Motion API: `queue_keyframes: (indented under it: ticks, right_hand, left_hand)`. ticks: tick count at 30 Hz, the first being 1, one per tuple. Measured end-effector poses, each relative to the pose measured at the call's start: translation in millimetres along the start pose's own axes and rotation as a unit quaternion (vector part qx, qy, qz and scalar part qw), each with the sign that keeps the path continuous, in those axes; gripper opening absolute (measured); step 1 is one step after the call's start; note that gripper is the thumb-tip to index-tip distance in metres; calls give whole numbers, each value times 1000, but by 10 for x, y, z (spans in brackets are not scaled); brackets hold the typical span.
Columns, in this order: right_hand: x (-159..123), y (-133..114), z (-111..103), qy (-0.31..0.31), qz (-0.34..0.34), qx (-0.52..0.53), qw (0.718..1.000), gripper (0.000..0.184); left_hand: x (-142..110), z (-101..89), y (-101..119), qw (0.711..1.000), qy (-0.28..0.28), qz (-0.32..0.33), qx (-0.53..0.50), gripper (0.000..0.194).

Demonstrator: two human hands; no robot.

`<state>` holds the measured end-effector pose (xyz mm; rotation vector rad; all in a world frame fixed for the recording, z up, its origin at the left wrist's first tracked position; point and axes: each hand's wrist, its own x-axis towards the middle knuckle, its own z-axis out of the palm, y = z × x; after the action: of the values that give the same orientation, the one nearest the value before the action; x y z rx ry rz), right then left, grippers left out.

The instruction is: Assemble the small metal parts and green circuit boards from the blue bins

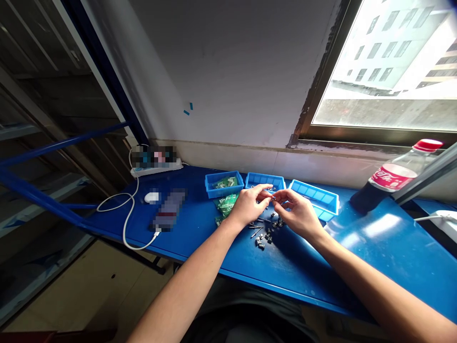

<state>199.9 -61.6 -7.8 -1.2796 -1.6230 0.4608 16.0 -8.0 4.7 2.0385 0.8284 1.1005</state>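
My left hand (251,205) and my right hand (294,211) meet fingertip to fingertip above the blue table (235,259). Both are closed in a pinch around something small, mostly hidden by the fingers. Below them lies a loose pile of small metal screws (262,246) and dark pins. Beside my left wrist rest green circuit boards (226,205) in clear bags. Behind the hands stand three blue trays: the left tray (224,194) holds more boards, the middle tray (264,177) has small parts partly hidden by my left hand, and the right tray (333,202) is partly behind my right hand.
A cola bottle (392,178) leans at the right near the window. To the left lie a blurred phone (169,209) on a white cable (124,228), a white earbud case (152,197) and a power strip (157,167). A blue metal frame (43,195) stands beside the table.
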Motion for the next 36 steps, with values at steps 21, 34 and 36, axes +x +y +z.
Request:
queue_keyframes:
  ticks: [21, 34, 36]
  right_hand:
    - [-2, 7, -32, 14, 18, 12, 1000, 22]
    - [12, 65, -23, 12, 61, 78, 995, 33]
    - [13, 39, -28, 23, 64, 97, 993, 33]
  left_hand:
    - [-19, -6, 28, 1000, -8, -4, 21, 25]
    - [4, 13, -32, 995, 21, -39, -91, 36]
    - [14, 14, -34, 988, 18, -59, -142, 36]
